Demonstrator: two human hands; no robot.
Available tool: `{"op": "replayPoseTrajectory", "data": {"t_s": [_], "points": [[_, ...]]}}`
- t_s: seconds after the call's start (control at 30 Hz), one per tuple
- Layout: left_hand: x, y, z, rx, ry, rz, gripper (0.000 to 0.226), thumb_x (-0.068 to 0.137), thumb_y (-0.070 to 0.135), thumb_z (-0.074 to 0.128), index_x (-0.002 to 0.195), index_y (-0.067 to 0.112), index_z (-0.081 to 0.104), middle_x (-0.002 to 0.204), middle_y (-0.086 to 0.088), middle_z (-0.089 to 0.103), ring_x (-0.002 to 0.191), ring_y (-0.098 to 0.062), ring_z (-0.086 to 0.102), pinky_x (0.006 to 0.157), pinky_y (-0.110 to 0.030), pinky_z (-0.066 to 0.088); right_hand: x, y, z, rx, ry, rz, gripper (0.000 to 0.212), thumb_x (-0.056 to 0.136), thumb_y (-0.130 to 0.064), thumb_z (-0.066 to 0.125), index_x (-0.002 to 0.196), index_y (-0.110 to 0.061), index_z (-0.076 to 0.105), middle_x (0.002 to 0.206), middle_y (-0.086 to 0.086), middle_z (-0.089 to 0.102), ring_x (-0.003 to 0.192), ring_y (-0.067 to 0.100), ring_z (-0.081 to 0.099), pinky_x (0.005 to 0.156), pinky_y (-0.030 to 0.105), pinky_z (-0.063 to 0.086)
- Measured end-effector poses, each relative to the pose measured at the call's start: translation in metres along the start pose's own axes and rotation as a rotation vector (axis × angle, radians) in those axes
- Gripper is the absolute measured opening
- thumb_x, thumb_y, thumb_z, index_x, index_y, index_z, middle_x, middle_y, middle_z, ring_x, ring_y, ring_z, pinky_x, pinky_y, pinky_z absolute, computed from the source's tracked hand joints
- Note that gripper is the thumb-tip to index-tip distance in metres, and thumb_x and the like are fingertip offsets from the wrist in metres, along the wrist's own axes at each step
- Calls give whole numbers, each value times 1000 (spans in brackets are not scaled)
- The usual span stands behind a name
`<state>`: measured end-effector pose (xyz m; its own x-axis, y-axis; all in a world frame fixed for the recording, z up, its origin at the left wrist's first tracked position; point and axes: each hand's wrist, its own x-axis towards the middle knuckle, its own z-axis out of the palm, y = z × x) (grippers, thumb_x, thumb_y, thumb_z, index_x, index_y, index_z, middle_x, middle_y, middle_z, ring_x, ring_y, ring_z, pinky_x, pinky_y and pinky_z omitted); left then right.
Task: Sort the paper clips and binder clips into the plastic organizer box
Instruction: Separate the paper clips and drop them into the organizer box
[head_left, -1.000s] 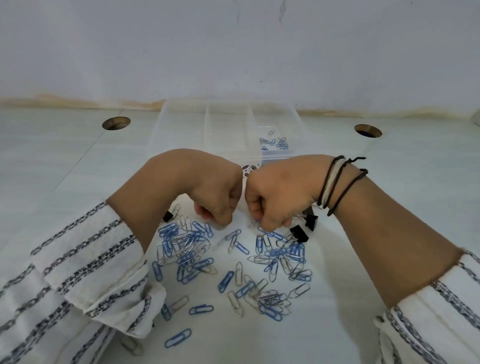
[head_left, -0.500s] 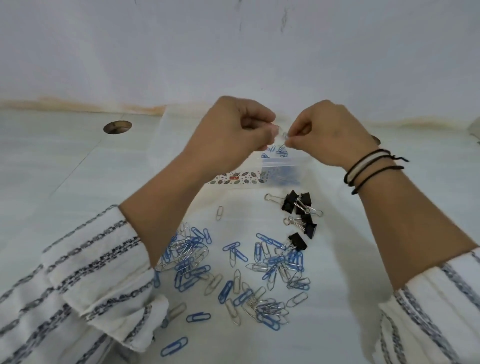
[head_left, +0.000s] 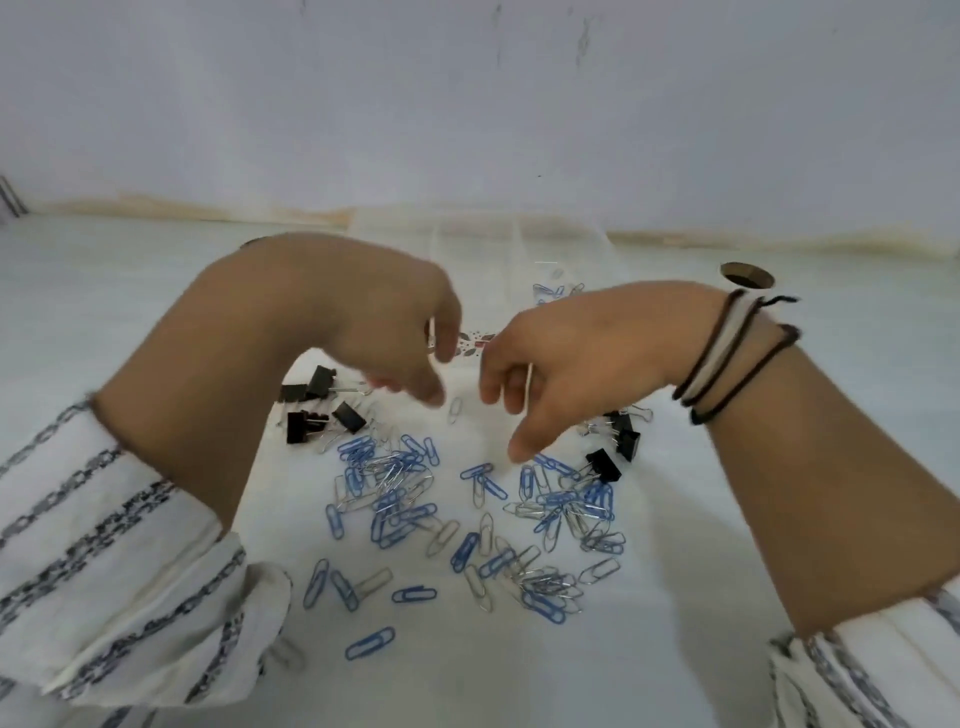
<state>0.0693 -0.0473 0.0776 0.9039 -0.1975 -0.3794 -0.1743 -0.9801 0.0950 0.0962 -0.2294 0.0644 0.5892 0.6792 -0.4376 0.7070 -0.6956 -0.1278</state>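
Several blue and silver paper clips (head_left: 467, 519) lie scattered on the white table. Black binder clips sit in two groups, one at the left (head_left: 317, 405) and one at the right (head_left: 613, 447). The clear plastic organizer box (head_left: 483, 244) stands behind them against the wall, with a few paper clips (head_left: 550, 291) in its right compartment. My left hand (head_left: 374, 322) hangs above the table with its fingers pointing down and loosely spread, holding nothing. My right hand (head_left: 566, 353) does the same just above the pile. A single silver clip (head_left: 455, 410) lies between the two hands.
Two round cable holes are cut in the table, one at the right (head_left: 748, 275) and one mostly hidden behind my left wrist. The wall rises directly behind the box. My striped sleeves fill both lower corners.
Both hands were pinching something small together over the box. They have since parted, come down toward the clip pile and relaxed with nothing held.
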Motion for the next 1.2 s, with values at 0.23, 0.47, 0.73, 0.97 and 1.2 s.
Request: {"op": "replayPoseTrajectory", "data": {"t_s": [0.23,0.47,0.73,0.97,1.2], "points": [[-22,-26,56,13,-120,-141,53,60,63,89,93,28,67,91,5,74,82,-15,70,77,-35,58,44,-29,41,-61,94,-133,81,69,-73,74,133,-28,54,103,-12,58,88,9,54,72,27,47],[-11,-34,68,-159,-21,-35,25,73,38,90,82,24,72,74,4,77,61,-8,72,60,-22,48,56,-30,50,55,251,-167,45,79,-58,76,109,-25,67,88,-9,68,71,-2,54,61,25,43],[-9,-48,70,-323,37,1,5,81,22,83,84,23,79,74,3,79,62,-6,74,59,-17,51,64,-29,55,171,313,-163,15,84,-31,75,96,-21,74,80,-7,72,70,3,65,61,18,48],[-21,-45,55,-600,178,47,3,83,18,84,84,19,81,72,-2,79,61,-8,73,56,-11,50,40,-5,24,288,313,-110,8,87,-27,75,92,-22,73,78,-7,76,61,2,73,64,19,57],[-10,-19,15,-854,593,140,6,82,12,85,85,9,81,74,-9,79,66,-14,74,68,-22,63,-14,50,-23,550,575,23,6,86,-22,78,89,-17,77,73,2,77,65,11,75,72,29,63]]}}
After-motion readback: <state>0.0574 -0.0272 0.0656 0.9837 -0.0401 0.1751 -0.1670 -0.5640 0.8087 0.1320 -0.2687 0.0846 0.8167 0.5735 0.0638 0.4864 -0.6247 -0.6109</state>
